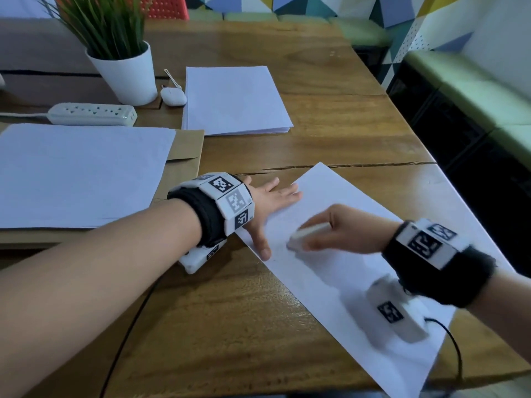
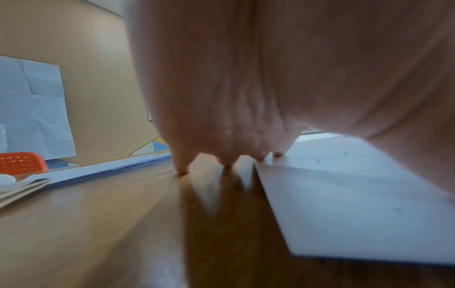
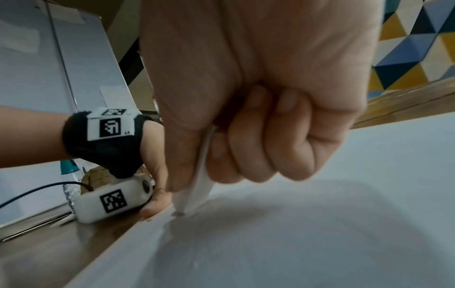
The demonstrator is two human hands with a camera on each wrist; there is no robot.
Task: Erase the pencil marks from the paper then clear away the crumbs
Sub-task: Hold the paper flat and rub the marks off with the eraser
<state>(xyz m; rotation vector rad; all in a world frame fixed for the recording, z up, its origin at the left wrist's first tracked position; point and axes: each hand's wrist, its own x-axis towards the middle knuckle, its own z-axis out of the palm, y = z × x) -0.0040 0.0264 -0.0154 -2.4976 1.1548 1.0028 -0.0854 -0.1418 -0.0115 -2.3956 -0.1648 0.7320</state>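
Erasing is under way: the right hand (image 1: 342, 231) grips a white block eraser (image 1: 306, 238) on the white paper sheet (image 1: 359, 282) at lower right of the frame, while the flat left hand (image 1: 268, 202) pins its edge. Next probably comes brushing crumbs off.

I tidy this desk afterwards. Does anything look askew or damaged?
The paper being erased lies diagonally, its near corner hanging past the table edge. A crack runs across the tabletop just beyond it. Nothing looks spilled.
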